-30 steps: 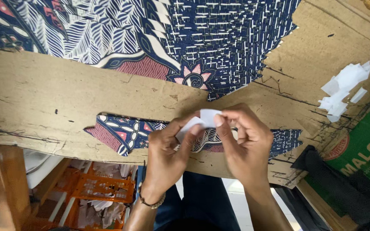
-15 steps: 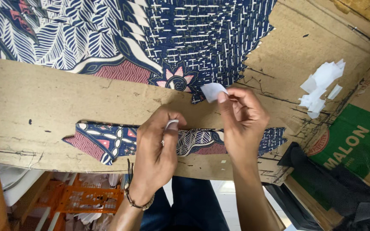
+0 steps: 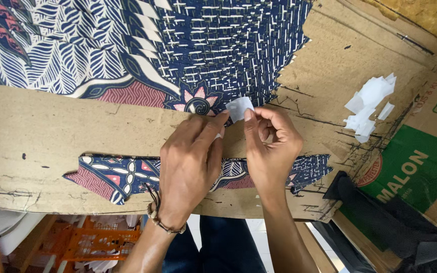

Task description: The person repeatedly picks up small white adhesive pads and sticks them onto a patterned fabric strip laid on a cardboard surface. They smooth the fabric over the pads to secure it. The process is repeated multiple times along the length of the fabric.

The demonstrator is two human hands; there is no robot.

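Your right hand [image 3: 271, 149] pinches a white paper slip [image 3: 239, 108] between thumb and forefinger; your left hand [image 3: 190, 164] presses flat beside it, hiding part of the patterned fabric strip [image 3: 112, 174]. Paper scraps [image 3: 367, 106] lie well right of your fingers.

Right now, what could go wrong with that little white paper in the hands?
The white paper is pinched only at its lower edge by the right hand, so it might slip or crease. The left hand presses a fingertip right beside it; a nudge could set it down crooked on the fabric. The loose scraps on the cardboard could easily scatter.
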